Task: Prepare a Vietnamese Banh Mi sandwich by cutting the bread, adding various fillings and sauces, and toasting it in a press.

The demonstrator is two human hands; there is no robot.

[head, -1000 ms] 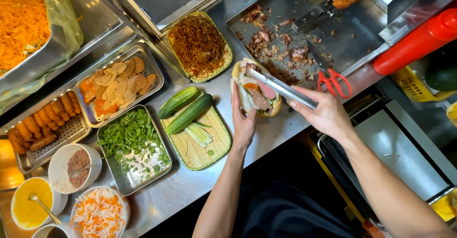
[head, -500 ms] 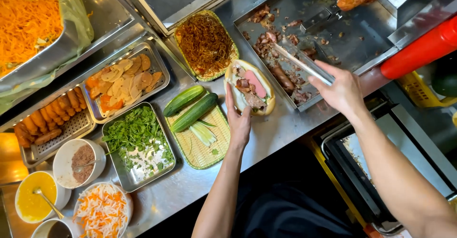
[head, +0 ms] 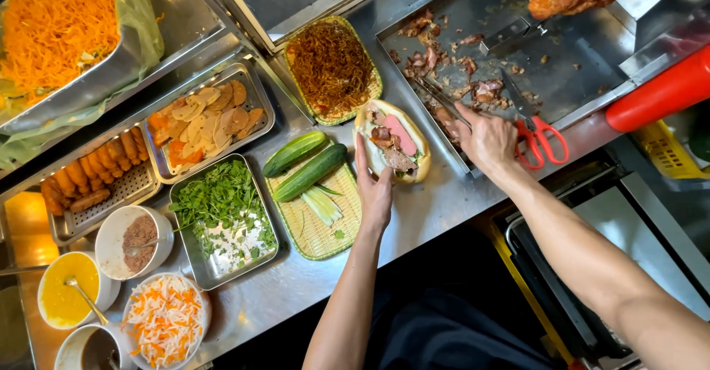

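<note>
Head cam looked down on a steel counter (head: 444, 207). The left hand (head: 374, 187) was flat & open, fingers out, pressed vs. the near side of the split bread roll (head: 392, 142), which lay on the counter w/ pink meat slices inside, just beside the big metal tray (head: 577, 67). The right hand (head: 488, 139) was closed round metal tongs (head: 438, 98); the tong tips poked into chopped meat bits (head: 473, 89) on that tray. Red-handled scissors (head: 538, 132) lay just right of that hand. Two cucumbers (head: 305, 163) sat on a woven mat (head: 318, 229) left of the roll. A tray of green herbs (head: 222, 207) was further left.
</note>
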